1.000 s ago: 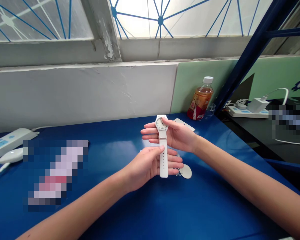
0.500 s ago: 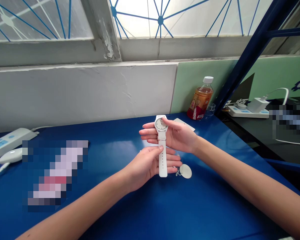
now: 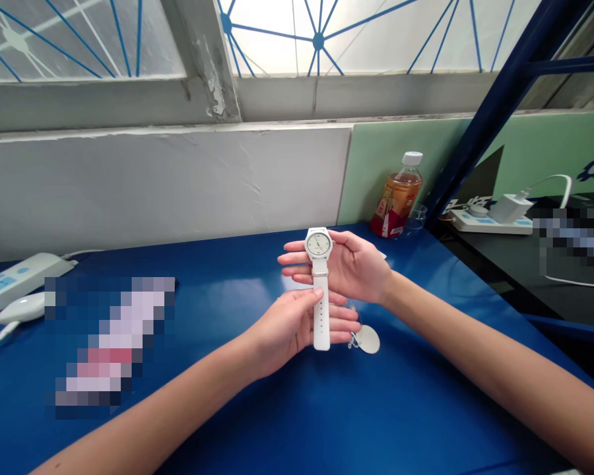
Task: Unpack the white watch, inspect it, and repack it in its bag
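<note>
A white wristwatch [image 3: 319, 245] with a round dial is held over the blue table, dial facing up and its holed strap hanging toward me. My left hand [image 3: 297, 323] pinches the strap, thumb on top and fingers stretched out beneath. Behind the watch case lies my right hand [image 3: 351, 264], palm up, its fingers supporting the case from below. The right thumb rests along the case's right side by the crown. A pale round tag [image 3: 367, 339] with a small chain is just past my left fingertips.
The blue table [image 3: 218, 409] meets a wall at the back. A drink bottle [image 3: 397, 194] stands at the back right near a blue metal post [image 3: 480, 125]. White power strips [image 3: 22, 280] sit far left and right. A blurred-out object [image 3: 121, 336] lies left.
My right thumb has moved off the dial to the watch case's right side, so the whole dial shows. The left hand keeps its pinch on the strap.
</note>
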`<state>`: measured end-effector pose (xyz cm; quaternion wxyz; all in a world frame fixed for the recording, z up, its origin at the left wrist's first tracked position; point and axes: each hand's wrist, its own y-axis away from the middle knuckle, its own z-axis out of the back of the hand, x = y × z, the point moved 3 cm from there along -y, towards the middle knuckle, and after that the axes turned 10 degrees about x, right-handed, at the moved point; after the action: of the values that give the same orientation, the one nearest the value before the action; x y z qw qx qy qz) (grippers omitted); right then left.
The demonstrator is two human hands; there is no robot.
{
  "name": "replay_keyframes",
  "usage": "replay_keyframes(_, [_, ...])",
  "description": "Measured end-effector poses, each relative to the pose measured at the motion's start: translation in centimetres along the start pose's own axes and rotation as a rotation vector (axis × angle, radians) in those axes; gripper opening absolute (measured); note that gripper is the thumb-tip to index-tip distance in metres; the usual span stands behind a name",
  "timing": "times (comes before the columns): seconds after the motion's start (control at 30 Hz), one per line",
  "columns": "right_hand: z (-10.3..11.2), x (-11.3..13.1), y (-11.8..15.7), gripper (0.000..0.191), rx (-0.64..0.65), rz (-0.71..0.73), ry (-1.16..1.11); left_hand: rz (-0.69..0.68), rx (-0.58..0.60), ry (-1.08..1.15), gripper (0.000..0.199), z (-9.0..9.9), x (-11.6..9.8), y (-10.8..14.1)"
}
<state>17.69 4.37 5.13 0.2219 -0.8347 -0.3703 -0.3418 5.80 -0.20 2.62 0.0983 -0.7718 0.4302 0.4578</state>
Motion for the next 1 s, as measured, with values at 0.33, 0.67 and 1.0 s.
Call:
replay_keyframes(0.33, [1.0, 0.5, 0.3, 0.039, -0.118, 0.104, 0.029, -0.053, -0.043, -0.018, 0.023, -0.5, -0.8, 0.5])
replay_keyframes(0.67, [1.7, 0.2, 0.0, 0.025, -0.318, 0.2, 0.106, -0.036, 0.024, 0.001, 0.028, -0.9, -0.4, 0.4])
replay_keyframes(1.0, [-0.4, 0.4, 0.3, 0.03, 0.016, 0.108, 0.185, -0.042, 0.051, -0.043, 0.029, -0.6, 0.0, 0.3])
